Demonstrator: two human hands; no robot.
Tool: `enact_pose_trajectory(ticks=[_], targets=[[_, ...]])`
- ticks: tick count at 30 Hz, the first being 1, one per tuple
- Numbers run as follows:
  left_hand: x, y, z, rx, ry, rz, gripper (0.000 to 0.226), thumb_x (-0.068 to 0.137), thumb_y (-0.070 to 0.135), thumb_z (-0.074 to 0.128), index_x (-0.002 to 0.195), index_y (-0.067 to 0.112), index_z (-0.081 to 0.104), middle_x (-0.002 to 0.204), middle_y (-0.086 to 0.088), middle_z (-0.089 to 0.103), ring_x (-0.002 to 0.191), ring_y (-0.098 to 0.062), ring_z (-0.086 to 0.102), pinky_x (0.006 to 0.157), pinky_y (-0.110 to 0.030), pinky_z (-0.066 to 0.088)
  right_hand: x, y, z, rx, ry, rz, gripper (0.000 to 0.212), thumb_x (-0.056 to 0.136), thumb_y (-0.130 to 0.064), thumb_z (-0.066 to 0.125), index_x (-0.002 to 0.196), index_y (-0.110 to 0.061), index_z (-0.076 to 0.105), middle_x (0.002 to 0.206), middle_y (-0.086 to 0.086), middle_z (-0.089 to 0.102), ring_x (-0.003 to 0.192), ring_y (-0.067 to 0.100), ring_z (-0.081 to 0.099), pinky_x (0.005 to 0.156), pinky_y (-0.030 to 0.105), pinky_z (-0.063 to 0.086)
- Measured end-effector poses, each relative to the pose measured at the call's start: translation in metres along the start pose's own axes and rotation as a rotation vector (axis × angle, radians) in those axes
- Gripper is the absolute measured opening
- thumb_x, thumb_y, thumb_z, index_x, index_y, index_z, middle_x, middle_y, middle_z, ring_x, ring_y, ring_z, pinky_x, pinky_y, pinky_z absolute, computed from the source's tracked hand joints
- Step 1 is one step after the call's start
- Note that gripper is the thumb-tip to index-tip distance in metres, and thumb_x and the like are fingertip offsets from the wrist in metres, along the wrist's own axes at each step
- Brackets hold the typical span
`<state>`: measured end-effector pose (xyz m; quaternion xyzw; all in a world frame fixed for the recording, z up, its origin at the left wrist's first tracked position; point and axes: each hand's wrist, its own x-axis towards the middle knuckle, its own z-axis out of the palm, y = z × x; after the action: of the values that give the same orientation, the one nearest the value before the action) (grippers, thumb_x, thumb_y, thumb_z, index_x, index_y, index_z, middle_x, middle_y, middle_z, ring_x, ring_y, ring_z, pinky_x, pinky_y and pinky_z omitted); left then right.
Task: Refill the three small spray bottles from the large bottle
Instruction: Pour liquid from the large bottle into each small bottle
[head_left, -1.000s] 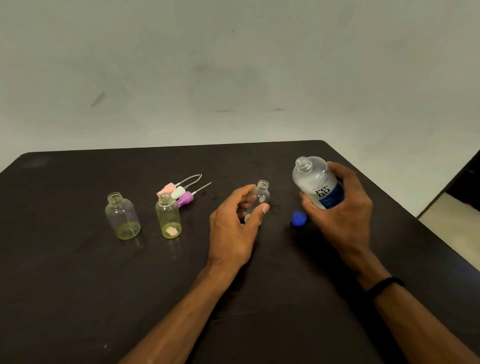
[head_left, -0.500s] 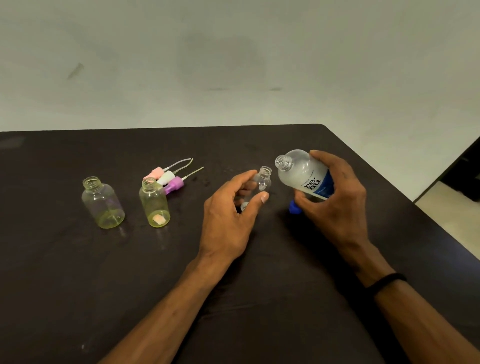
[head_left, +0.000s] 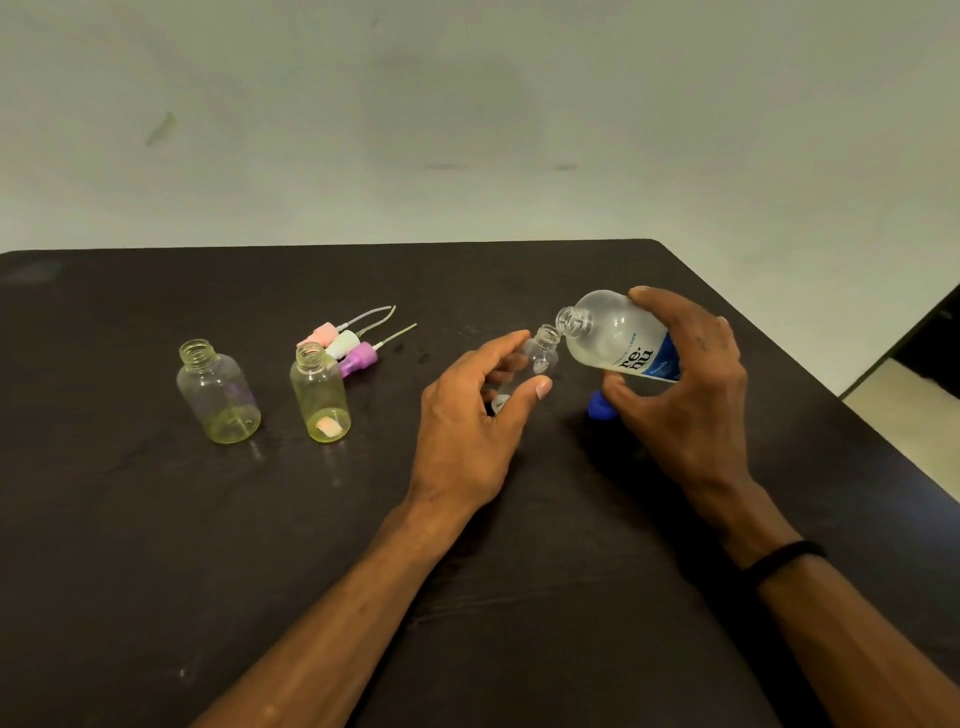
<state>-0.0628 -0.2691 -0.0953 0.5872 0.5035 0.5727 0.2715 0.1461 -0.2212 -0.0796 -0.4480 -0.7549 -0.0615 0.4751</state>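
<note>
On the dark table: everything stands or lies on one dark table (head_left: 156, 545), which is in front of a pale wall.

Right hand: the right hand (head_left: 685, 395) holds the large bottle (head_left: 618, 338) up above the table. The thumb is under it and the other fingers are curled over its top, so the fingers are pressed around the body.

Large bottle: it is tilted with the open neck pointing to the left and a little down. The body is cloudy white with a blue label. The mouth is just beside the mouth of the clear small bottle, almost touching. I cannot tell if liquid is coming out.

Left hand: the left hand (head_left: 467, 415) holds the clear small bottle (head_left: 537, 358). The thumb and the other fingers pinch its body from two sides; the fingers are half open and curved.

Clear small bottle: it leans to the right, with the open neck toward the large bottle. If its base touches the table, I cannot tell.

Blue cap (head_left: 600, 405): it lies on the table, under the right hand and partly hidden by the thumb.

Two yellowish small bottles: both stand upright and open, well to the left of the hands. The left one (head_left: 218, 395) stands apart from the right one (head_left: 319, 397). The right one has something small and pink at the bottom.

Spray heads (head_left: 343, 343): three lie together just behind the right yellowish bottle, one pink, one white, one purple, with thin tubes pointing to the right.

Wrist: a black band (head_left: 784, 556) is around the right wrist.
</note>
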Motion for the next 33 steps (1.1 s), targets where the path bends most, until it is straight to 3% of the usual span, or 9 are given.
enact_pose_trajectory(ticks=[3,10,18,21,27,33], targets=[[0.0003,0.0001,-0.0003,0.003,-0.003,0.003,0.05,0.095,0.027,0.077,0.142,0.023,0.064,0.12,0.008,0.073,0.11,-0.003,0.068,0.098,-0.026,0.058,0.0002,-0.001,-0.0008,-0.014,-0.006,0.004,0.077,0.072,-0.005,0.09,0.141,-0.011,0.058,0.142,0.011,0.063,0.13,0.03,0.059,0.115,0.075,0.031],[0.0004,0.0004,-0.001,0.019,-0.021,0.008,0.051,0.095,0.028,0.076,0.144,0.025,0.063,0.121,0.009,0.072,0.112,-0.001,0.067,0.098,-0.023,0.057,0.0013,-0.0009,-0.001,-0.03,-0.006,0.003,0.079,0.072,-0.004,0.09,0.143,-0.013,0.057,0.144,0.012,0.061,0.136,0.032,0.056,0.118,0.077,0.024],[0.0011,-0.0008,-0.001,0.016,-0.022,0.008,0.051,0.095,0.029,0.076,0.144,0.024,0.062,0.121,0.009,0.072,0.112,-0.002,0.067,0.097,-0.022,0.057,0.0022,0.0015,-0.0008,-0.054,0.029,-0.037,0.081,0.071,-0.005,0.091,0.143,-0.017,0.054,0.143,0.012,0.062,0.134,0.03,0.057,0.111,0.079,0.03],[0.0011,-0.0011,-0.0008,0.02,-0.023,0.014,0.051,0.096,0.029,0.075,0.145,0.023,0.062,0.12,0.009,0.072,0.111,-0.002,0.067,0.097,-0.021,0.057,0.0021,0.0012,-0.0006,-0.051,0.033,-0.031,0.083,0.071,-0.004,0.091,0.143,-0.02,0.053,0.143,0.011,0.062,0.136,0.021,0.052,0.113,0.08,0.026],[0.0014,-0.0027,-0.0004,0.012,-0.025,0.017,0.05,0.096,0.028,0.075,0.144,0.023,0.063,0.118,0.008,0.072,0.11,-0.005,0.068,0.096,-0.024,0.057,0.0023,-0.0002,-0.0014,-0.061,0.029,-0.014,0.081,0.071,-0.002,0.09,0.143,-0.016,0.056,0.145,0.011,0.061,0.138,0.019,0.048,0.117,0.08,0.019],[0.0017,-0.0042,-0.0003,0.013,-0.027,0.025,0.05,0.096,0.029,0.075,0.144,0.021,0.063,0.118,0.007,0.072,0.11,-0.006,0.068,0.095,-0.027,0.058,0.0033,-0.003,-0.0025,-0.077,0.025,-0.018,0.078,0.072,-0.002,0.089,0.143,-0.014,0.058,0.147,0.011,0.06,0.141,0.028,0.051,0.119,0.079,0.018]])
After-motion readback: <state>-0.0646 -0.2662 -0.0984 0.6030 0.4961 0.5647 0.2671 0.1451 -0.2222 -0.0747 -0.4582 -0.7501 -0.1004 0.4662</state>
